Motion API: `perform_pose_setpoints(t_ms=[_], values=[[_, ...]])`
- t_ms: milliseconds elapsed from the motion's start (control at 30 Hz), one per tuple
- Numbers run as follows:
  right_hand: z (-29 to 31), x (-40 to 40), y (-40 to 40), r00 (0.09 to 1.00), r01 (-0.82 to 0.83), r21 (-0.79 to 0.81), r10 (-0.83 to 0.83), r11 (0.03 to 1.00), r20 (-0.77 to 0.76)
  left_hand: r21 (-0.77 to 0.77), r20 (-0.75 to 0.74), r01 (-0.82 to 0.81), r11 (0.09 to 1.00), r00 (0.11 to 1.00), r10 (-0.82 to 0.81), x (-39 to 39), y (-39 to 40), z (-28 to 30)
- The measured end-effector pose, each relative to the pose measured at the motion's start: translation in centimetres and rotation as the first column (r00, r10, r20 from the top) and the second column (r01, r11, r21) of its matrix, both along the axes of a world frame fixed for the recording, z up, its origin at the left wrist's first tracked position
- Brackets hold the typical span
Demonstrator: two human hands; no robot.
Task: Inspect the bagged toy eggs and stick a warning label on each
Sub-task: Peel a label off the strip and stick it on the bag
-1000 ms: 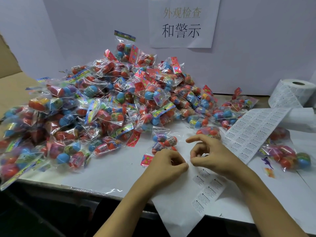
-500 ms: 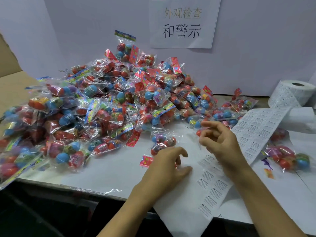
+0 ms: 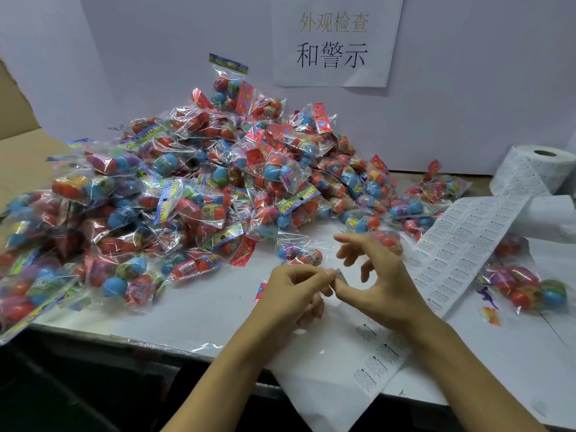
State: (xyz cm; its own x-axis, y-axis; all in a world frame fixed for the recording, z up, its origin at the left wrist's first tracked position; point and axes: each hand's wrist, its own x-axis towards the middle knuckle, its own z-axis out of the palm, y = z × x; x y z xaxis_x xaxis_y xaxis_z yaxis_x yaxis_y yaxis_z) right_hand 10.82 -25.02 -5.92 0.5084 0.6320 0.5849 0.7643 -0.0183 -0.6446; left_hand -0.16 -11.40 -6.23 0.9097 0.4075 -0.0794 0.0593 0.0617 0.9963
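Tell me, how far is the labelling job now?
Done, it seems: one bag lies apart on the right. In hand: both hands, left hand and right hand, pinch one small label near a bag. Left: the big pile, nearly everything.

A pale wall [image 3: 467, 88] with a paper sign [image 3: 335, 42] backs the white table [image 3: 187, 307].

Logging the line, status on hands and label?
Right hand and left hand pinch one small label between them. Bagged eggs lie just beyond. Nothing in the way.
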Motion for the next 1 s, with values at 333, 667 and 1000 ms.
perform_pose_setpoints(t_ms=[333,667,1000], values=[[0.2,0.0,0.2,0.944,-0.002,-0.043,-0.012,0.999,-0.329,-0.136,0.096,-0.147,0.980,0.982,0.161,0.3,0.9,-0.2],[0.4,0.8,0.2,0.756,-0.029,0.087,0.078,0.996,-0.650,0.275,0.157,-0.214,0.937,0.972,0.176,0.1,1.2,-0.4],[0.1,0.7,0.4,0.809,0.053,0.126,0.031,0.991,-0.587,0.869,-0.221,-0.050,0.492,0.851,0.477,1.7,4.9,-0.1]])
